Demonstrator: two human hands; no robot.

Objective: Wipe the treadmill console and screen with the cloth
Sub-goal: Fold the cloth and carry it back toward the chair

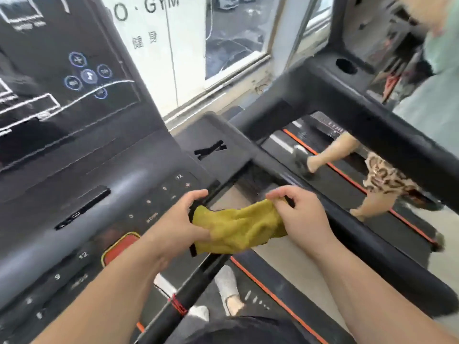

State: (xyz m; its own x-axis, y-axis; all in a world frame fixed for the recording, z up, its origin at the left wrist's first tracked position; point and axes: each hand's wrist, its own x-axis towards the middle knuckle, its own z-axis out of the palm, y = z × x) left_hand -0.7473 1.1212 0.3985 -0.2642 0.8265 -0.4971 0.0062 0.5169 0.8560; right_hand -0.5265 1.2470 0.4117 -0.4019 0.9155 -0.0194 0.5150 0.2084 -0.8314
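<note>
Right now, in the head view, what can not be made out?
All in the head view:
- The screen: cut off by the left and top edges; its icons are blurred.
- The console: small key labels are blurred.
- The cloth: its ends are hidden inside the left hand and right hand.

1. Treadmill console (104, 184) is sloping down to the left, carrying a red stop button (119, 249) and numbered keys (148, 201).
2. Treadmill belt (260, 315) below is bearing two pale shoes (227, 286).

Fuzzy cloth (238, 227); glossy screen (62, 78)
</note>
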